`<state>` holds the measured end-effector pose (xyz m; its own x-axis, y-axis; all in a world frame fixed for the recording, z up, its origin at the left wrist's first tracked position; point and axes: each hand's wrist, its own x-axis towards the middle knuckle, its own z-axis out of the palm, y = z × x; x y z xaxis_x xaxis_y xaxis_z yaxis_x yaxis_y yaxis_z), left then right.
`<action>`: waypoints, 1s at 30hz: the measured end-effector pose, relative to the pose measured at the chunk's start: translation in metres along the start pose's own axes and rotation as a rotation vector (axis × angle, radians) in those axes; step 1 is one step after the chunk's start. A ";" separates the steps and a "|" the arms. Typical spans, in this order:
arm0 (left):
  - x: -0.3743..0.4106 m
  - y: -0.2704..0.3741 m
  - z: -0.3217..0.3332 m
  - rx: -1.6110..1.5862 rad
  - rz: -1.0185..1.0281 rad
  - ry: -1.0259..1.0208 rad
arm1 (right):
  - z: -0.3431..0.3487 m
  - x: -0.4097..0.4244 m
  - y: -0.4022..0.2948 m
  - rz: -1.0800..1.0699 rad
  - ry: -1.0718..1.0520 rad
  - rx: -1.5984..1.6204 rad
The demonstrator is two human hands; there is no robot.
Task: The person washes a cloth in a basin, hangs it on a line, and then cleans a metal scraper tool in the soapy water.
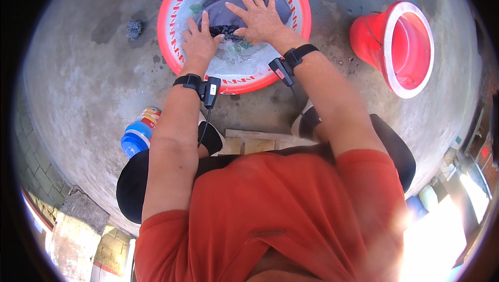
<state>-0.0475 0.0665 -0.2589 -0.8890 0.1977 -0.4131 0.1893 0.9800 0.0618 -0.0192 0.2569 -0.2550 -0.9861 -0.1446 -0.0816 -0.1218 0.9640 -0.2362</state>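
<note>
A round plastic basin with a red rim (164,29) holds sudsy water (237,66) and wet cloth. The grey-purple fabric (224,11) bulges above the suds, with a darker wet patch between my hands. My left hand (200,42) lies at the cloth's near left edge, its fingers spread. Over the right part of the cloth, my right hand (259,19) is flat with fingers fanned out. Neither hand grips anything; how hard they press cannot be told. Under the foam, green and other coloured pieces show, partly hidden.
A red bucket (366,40) with a white rim stands tilted in view at right. On the wet concrete floor (93,87), a dark scrubbing pad (133,29) lies left of the basin. A blue-lidded plastic container (140,132) is beside my left forearm. Black wrist devices trail cables.
</note>
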 end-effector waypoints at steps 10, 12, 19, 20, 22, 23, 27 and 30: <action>0.013 0.002 0.023 0.059 0.065 -0.022 | 0.060 0.019 -0.002 0.016 -0.131 0.020; 0.023 -0.010 0.005 0.083 0.189 -0.112 | 0.048 0.019 0.000 -0.011 -0.169 -0.030; 0.046 -0.054 -0.119 -0.443 0.247 -0.542 | -0.015 0.040 0.034 0.155 -0.487 0.503; 0.045 -0.053 -0.144 -0.661 0.354 -0.620 | -0.033 0.032 0.031 0.192 -0.413 0.548; 0.020 -0.021 -0.206 -0.929 0.430 -0.670 | -0.048 0.018 0.026 0.058 -0.116 0.601; 0.015 -0.014 -0.225 -0.945 0.471 -0.627 | -0.054 0.011 0.022 -0.016 0.028 0.622; -0.043 0.018 -0.286 -1.229 0.604 -0.354 | -0.101 0.012 -0.031 -0.243 0.688 0.571; -0.073 0.034 -0.321 -1.445 0.791 -0.341 | -0.166 0.008 -0.047 -0.349 0.663 0.745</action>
<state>-0.1098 0.0931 0.0648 -0.6083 0.7932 -0.0273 -0.1688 -0.0957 0.9810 -0.0397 0.2471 -0.0837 -0.8019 -0.0199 0.5972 -0.5318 0.4794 -0.6981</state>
